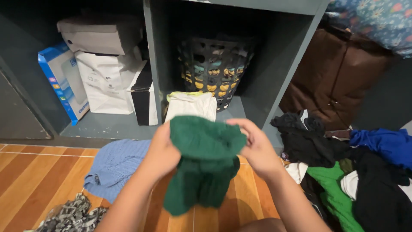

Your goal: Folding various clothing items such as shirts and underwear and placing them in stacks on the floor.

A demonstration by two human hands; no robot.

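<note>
A dark green knitted garment [201,167] hangs in front of me over the wooden floor. My left hand [161,150] grips its upper left edge. My right hand [255,146] pinches its upper right edge with fingers curled over the fabric. The garment's lower part dangles folded between my forearms.
A light blue knitted cloth [113,165] lies on the floor at left, a patterned grey cloth [71,217] below it. A heap of black, green, white and blue clothes [356,172] lies at right. A grey shelf unit [152,64] holds boxes, a white cloth [191,106] and a dark laundry basket [214,68].
</note>
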